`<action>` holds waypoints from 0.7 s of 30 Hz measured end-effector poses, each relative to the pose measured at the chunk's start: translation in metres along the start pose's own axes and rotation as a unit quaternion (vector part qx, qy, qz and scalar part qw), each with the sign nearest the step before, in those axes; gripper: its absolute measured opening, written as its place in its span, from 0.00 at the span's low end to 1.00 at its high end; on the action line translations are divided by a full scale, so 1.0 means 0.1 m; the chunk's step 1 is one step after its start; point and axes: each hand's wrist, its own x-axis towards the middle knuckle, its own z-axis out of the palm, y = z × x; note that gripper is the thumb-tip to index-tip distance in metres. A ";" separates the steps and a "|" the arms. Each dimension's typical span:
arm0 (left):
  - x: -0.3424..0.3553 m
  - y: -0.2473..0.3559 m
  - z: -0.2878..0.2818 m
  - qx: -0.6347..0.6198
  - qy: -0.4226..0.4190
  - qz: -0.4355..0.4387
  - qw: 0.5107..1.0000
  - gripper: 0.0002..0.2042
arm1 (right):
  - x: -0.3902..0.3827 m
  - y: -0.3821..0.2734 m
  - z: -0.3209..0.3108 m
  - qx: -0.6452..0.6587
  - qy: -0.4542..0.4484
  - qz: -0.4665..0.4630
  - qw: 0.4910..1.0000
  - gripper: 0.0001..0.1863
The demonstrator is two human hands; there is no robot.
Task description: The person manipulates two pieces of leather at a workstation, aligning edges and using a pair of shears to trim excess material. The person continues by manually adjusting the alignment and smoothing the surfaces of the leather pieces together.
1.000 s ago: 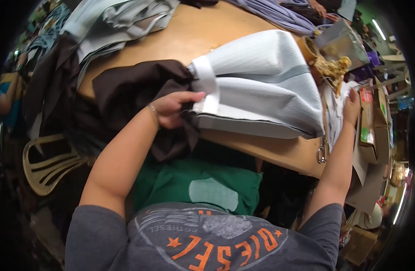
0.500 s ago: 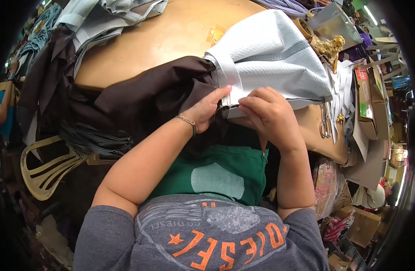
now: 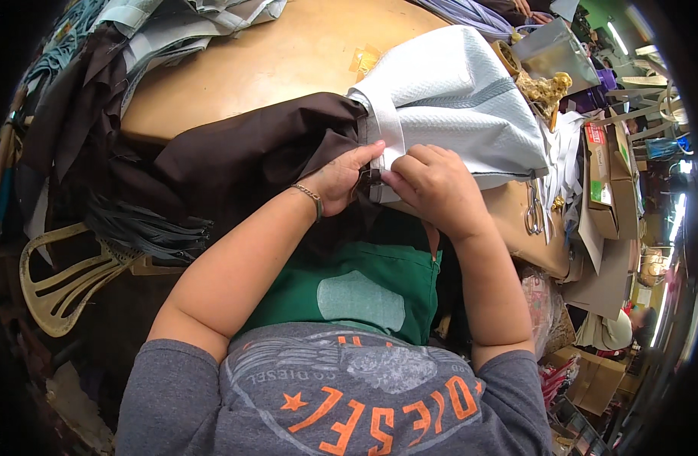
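A pale grey textured fabric piece (image 3: 455, 99) lies on the wooden table (image 3: 265, 61), joined at its left edge to a dark brown fabric (image 3: 243, 152) that spreads left and hangs off the table's near edge. My left hand (image 3: 341, 178) pinches the seam where the two fabrics meet, a thin bracelet on its wrist. My right hand (image 3: 432, 186) is right beside it, fingers curled on the pale fabric's white edge strip. Both hands touch each other at the seam, near the table's front edge.
Grey and dark cloth piles (image 3: 159, 38) crowd the table's far left. Scissors (image 3: 533, 209) lie on the table at the right, with cardboard boxes (image 3: 600, 182) and a silver bag (image 3: 554, 49) beyond. A tan plastic chair back (image 3: 60, 281) stands at the lower left.
My right hand came in from the table's right edge to meet my left hand at the seam. The brown fabric has been pulled out flatter to the left.
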 end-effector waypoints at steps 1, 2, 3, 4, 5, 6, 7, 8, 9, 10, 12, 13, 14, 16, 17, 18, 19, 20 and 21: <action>0.00 0.00 -0.01 -0.006 -0.007 0.006 1.000 0.13 | -0.02 -0.01 0.03 0.009 0.016 0.017 1.000 0.09; -0.01 0.00 -0.02 -0.018 -0.025 0.010 0.999 0.14 | -0.04 -0.01 0.07 0.025 0.036 0.033 0.999 0.09; -0.01 0.00 -0.03 -0.029 -0.042 0.014 0.999 0.15 | -0.06 0.00 0.10 0.040 0.056 0.049 0.996 0.09; -0.01 0.00 -0.02 -0.040 -0.060 0.018 0.997 0.16 | -0.08 0.00 0.13 0.055 0.076 0.066 0.993 0.09; -0.02 0.02 0.02 0.001 -0.037 0.002 0.999 0.15 | -0.10 0.01 0.15 0.111 0.094 0.098 0.984 0.08; -0.04 0.05 0.07 0.042 -0.014 -0.014 0.999 0.14 | -0.12 0.02 0.16 0.167 0.113 0.129 0.971 0.08; -0.04 0.07 0.11 0.084 0.008 -0.029 0.996 0.13 | -0.14 0.05 0.17 0.222 0.131 0.159 0.953 0.08; -0.01 0.07 0.13 0.034 0.053 -0.026 0.998 0.13 | -0.16 0.12 0.20 0.195 0.181 0.091 0.960 0.08; 0.00 0.12 0.13 0.014 0.057 -0.039 0.998 0.13 | -0.20 0.14 0.19 0.165 0.208 0.076 0.961 0.08; 0.00 0.19 0.13 -0.006 0.061 -0.052 0.997 0.12 | -0.25 0.15 0.18 0.134 0.234 0.063 0.961 0.09; 0.02 0.27 0.14 -0.010 0.104 -0.053 0.993 0.11 | -0.31 0.18 0.20 0.061 0.263 0.024 0.962 0.09; 0.03 0.28 0.14 -0.001 0.100 -0.053 0.994 0.10 | -0.31 0.17 0.20 0.053 0.263 0.028 0.963 0.09; 0.02 0.30 0.13 0.009 0.099 -0.053 0.994 0.10 | -0.29 0.13 0.20 0.047 0.264 0.033 0.963 0.08; 0.02 0.32 0.11 0.024 0.096 -0.039 0.994 0.10 | -0.27 0.11 0.23 0.035 0.260 0.047 0.964 0.08; 0.02 0.30 0.11 0.027 0.102 -0.028 0.994 0.10 | -0.27 0.10 0.24 0.027 0.253 0.049 0.966 0.07; 0.03 0.28 0.11 0.031 0.108 -0.016 0.994 0.10 | -0.27 0.08 0.25 0.019 0.246 0.051 0.968 0.06; 0.03 0.27 0.13 0.034 0.114 -0.004 0.993 0.10 | -0.26 0.08 0.25 0.011 0.239 0.052 0.969 0.06; 0.01 0.25 0.16 0.023 0.117 0.005 0.993 0.10 | -0.27 0.07 0.28 -0.010 0.237 0.060 0.970 0.05; 0.00 0.21 0.21 0.012 0.121 0.014 0.992 0.10 | -0.27 0.07 0.31 -0.030 0.234 0.067 0.969 0.04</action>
